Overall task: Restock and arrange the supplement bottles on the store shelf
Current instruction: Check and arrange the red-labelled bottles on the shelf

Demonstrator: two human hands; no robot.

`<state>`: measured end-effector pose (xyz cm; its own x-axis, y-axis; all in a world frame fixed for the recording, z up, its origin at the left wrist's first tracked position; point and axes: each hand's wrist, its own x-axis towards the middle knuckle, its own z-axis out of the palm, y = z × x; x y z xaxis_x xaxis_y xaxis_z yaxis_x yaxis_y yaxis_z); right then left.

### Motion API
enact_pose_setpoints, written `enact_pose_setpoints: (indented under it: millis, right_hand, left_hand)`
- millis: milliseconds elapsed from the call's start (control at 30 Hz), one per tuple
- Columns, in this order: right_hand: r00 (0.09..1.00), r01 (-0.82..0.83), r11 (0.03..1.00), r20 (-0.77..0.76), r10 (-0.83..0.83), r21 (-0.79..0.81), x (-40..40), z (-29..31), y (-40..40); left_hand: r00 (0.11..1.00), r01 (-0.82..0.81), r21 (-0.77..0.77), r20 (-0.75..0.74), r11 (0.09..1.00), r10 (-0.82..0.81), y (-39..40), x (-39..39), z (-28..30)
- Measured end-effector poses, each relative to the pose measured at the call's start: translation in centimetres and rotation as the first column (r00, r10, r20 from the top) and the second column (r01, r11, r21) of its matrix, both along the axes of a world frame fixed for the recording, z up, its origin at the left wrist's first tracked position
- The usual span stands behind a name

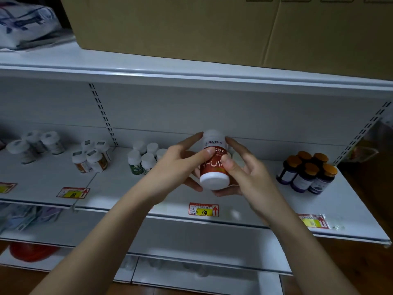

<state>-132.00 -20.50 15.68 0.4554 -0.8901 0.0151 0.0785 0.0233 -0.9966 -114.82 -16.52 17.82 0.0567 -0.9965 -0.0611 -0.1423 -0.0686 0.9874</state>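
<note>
Both the left hand and right hand grip a red-labelled bottle above the shelf. Bare shelf lies beneath it, between the green-labelled bottles and the orange-capped bottles.

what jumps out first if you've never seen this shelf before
A red-labelled bottle held in mid-frame, pinched between the left hand and right hand. Behind it, the white shelf carries small bottle clusters, most vividly the orange-capped bottles at right. A cardboard box sits on top.
</note>
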Motion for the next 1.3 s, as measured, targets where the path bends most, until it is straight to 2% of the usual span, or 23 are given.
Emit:
enact_pose_setpoints:
  millis: [300, 733, 1067, 1200, 1300]
  right_hand:
    - [0.993, 0.076, 0.994, -0.095, -0.068, 0.083, 1.4, 1.6, 0.1]
    - [0.991, 0.092, 0.993, -0.108, -0.083, 0.08, 2.2, 1.8, 0.1]
    - [0.971, 0.102, 0.993, -0.209, -0.112, -0.057, 2.4, 0.3, 0.1]
    - [0.992, 0.045, 0.993, -0.111, -0.057, -0.108, 2.4, -0.7, -0.1]
    - [0.997, 0.012, 0.985, -0.072, -0.025, -0.171, 2.4, -1.7, -0.6]
  left_hand:
    - [0.998, -0.048, 0.148, -0.034, 0.988, 0.054, -0.6, 0.4, 0.7]
    - [0.998, -0.031, 0.155, -0.04, 0.987, 0.037, -0.7, 1.2, 1.1]
    - [0.999, -0.025, 0.011, -0.028, 1.0, 0.025, -0.8, 2.5, 0.7]
    - [1.0, 0.009, -0.05, -0.024, 0.999, -0.011, -0.8, 3.0, 0.3]
    - [0.999, 0.012, -0.076, 0.033, 0.997, -0.01, -0.9, 3.4, -0.3]
